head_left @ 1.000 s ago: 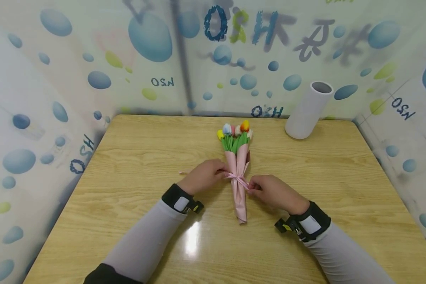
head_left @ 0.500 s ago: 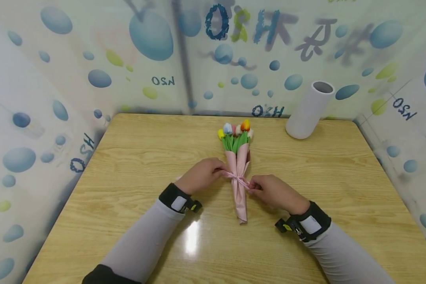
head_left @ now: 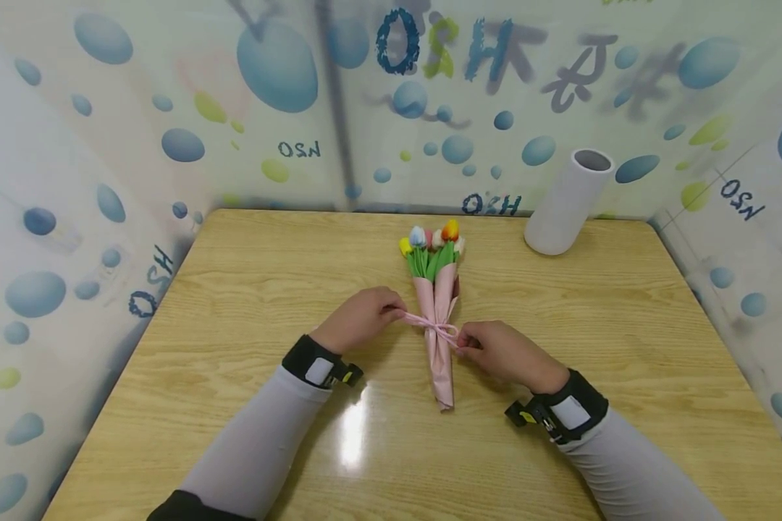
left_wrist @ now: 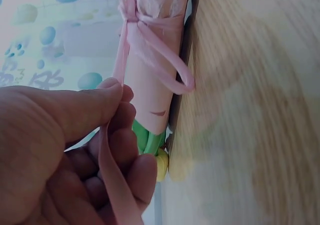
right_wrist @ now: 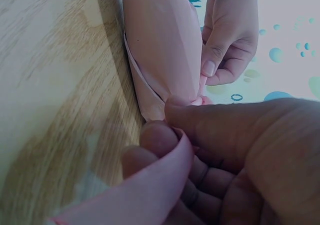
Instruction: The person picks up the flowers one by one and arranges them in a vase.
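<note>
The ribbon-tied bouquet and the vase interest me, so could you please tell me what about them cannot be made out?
Head view: the lower flower stems, hidden inside the pink wrapping.
Head view: the bottom inside the white vase, hidden by its wall.
Left wrist view: the tail end of the ribbon, cut off by the bottom edge.
Left wrist view: most flowers, behind the left hand.
Right wrist view: most of the knot, behind the right hand.

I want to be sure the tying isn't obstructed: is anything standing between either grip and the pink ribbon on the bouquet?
Nothing visible is. The left grip and right grip each pinch the pink ribbon tied around the bouquet; the white vase stands farther back on the table, to the right.
</note>
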Demonstrator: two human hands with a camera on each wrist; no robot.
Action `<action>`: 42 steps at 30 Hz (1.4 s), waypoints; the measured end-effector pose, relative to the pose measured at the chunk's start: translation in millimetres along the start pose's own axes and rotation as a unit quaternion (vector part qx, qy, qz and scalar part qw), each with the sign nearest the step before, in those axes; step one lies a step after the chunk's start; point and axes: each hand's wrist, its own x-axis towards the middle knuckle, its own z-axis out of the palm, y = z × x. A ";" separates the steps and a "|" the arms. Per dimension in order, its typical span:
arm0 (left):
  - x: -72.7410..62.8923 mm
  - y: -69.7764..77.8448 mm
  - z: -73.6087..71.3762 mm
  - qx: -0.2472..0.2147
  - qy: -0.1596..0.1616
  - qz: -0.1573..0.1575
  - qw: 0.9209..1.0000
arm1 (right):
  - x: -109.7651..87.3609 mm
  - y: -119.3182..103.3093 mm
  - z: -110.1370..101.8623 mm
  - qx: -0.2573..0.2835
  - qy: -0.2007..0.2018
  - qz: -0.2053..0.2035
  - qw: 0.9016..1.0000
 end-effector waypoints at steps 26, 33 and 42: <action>-5.7 -19.1 -19.7 0.003 -0.006 -0.057 0.998 | 0.2 0.8 0.4 -0.005 -0.009 0.012 1.000; -7.7 -22.6 -23.3 -0.008 -0.011 -0.070 0.997 | 0.2 1.3 -0.3 -0.006 -0.009 0.016 1.000; -6.6 -25.1 -20.6 -0.007 -0.017 -0.073 0.997 | 0.3 0.9 0.3 -0.009 -0.004 0.013 1.000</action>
